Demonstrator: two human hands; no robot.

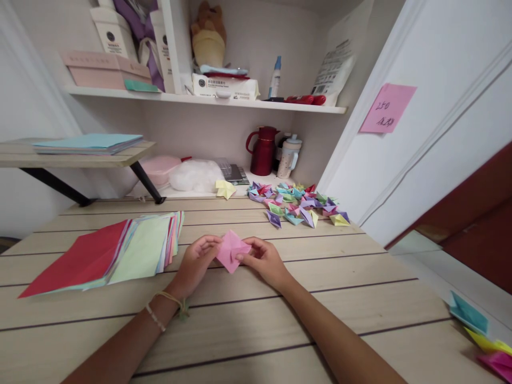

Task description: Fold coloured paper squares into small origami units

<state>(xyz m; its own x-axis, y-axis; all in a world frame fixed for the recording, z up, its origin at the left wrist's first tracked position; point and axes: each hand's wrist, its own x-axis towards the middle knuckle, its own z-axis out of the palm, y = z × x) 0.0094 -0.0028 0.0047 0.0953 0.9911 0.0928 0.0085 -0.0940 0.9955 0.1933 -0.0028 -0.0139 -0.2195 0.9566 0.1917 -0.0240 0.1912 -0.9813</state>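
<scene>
A small pink folded paper (230, 249) lies between my two hands on the wooden table (248, 325). My left hand (197, 261) pinches its left edge with curled fingers. My right hand (262, 258) grips its right side, thumb pressed on top. Just left of my hands lies a fanned stack of coloured paper sheets (108, 253), red on the left and pale green on top. Beyond my hands, at the table's far right, sits a heap of several finished folded paper pieces (298, 205) in mixed colours. A single yellow folded piece (226, 188) rests apart from it.
Against the back wall stand a dark red jug (264, 151), a white lidded cup (288, 156), a pink box (160, 168) and a clear bag (196, 176). A side shelf (80, 152) carries blue sheets. A pink note (386, 108) sticks on the white door. More folded pieces (486, 341) lie at the lower right.
</scene>
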